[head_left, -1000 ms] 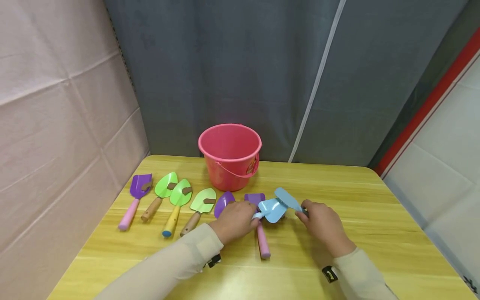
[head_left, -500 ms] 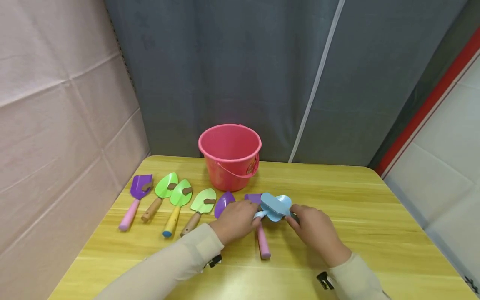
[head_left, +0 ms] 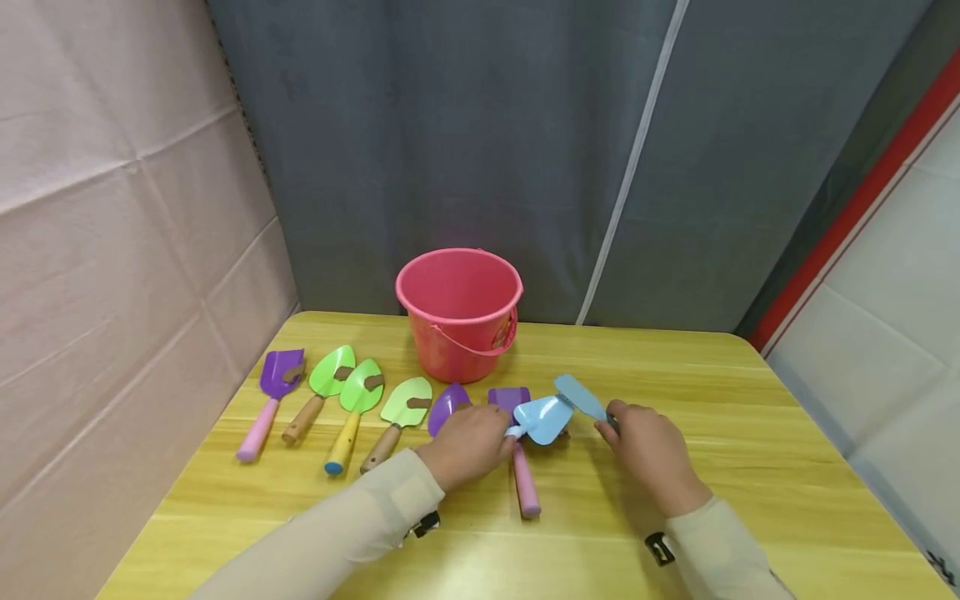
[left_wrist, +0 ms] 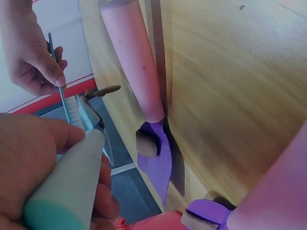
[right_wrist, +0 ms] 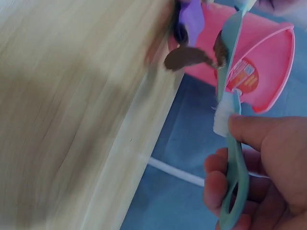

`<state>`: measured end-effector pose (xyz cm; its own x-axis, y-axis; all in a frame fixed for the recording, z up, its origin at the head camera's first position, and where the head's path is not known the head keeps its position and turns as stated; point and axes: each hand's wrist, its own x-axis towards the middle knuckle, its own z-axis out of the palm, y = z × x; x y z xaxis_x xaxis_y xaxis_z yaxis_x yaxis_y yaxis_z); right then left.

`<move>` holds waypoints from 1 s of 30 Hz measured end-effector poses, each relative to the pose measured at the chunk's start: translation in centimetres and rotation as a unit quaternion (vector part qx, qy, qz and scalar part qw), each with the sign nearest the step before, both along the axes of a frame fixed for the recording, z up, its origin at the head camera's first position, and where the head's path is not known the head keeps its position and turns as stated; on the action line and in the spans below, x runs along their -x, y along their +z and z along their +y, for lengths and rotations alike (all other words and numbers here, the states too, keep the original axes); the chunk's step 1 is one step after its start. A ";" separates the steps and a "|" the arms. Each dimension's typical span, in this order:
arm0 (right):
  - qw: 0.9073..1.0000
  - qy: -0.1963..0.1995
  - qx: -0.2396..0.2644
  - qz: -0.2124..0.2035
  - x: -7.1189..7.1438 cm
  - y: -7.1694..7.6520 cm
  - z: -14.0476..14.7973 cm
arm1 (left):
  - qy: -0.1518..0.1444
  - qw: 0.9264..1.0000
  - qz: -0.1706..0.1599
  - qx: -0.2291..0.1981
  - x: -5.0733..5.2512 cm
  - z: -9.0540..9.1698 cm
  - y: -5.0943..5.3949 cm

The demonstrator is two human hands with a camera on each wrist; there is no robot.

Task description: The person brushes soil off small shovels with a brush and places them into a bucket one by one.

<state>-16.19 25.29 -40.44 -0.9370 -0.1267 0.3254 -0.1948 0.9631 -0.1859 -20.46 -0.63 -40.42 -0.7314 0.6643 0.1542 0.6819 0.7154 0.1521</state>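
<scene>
My left hand (head_left: 468, 443) grips the pale handle of a light blue shovel (head_left: 546, 418), holding it above the table. In the left wrist view that handle (left_wrist: 69, 184) has a teal end. My right hand (head_left: 652, 454) holds a blue brush (head_left: 580, 397) by its handle; its white bristles (right_wrist: 224, 115) are at the edge of the shovel's blade in the right wrist view. A brown piece (right_wrist: 186, 58) hangs at the shovel's other face. Below and beside the left hand lie a purple shovel with a pink handle (head_left: 526, 483) and a purple pointed shovel (head_left: 448, 406).
A pink bucket (head_left: 459, 308) stands at the back of the wooden table (head_left: 675, 367). To the left lie a purple shovel (head_left: 258, 429), two green shovels (head_left: 328, 372) (head_left: 362, 386) and a pale green one (head_left: 406, 400), each with a brown piece on its blade. A grey curtain hangs behind.
The brush first moved left across the shovel's blade, then back right to the blade's right edge with my right hand. The shovel has tilted slightly; my left hand has barely moved.
</scene>
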 end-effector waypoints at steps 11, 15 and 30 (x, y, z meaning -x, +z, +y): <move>0.998 -0.042 0.035 -0.012 0.0 0.4 2.2 | 0.031 0.999 -0.006 0.010 0.4 0.2 -0.3; 0.998 -0.044 0.039 -0.016 -0.1 0.4 2.3 | 0.034 0.997 -0.061 -0.044 0.5 0.1 -0.2; 0.998 -0.045 0.043 -0.011 -0.2 0.3 2.4 | 0.014 0.996 -0.036 -0.074 0.4 -0.3 0.0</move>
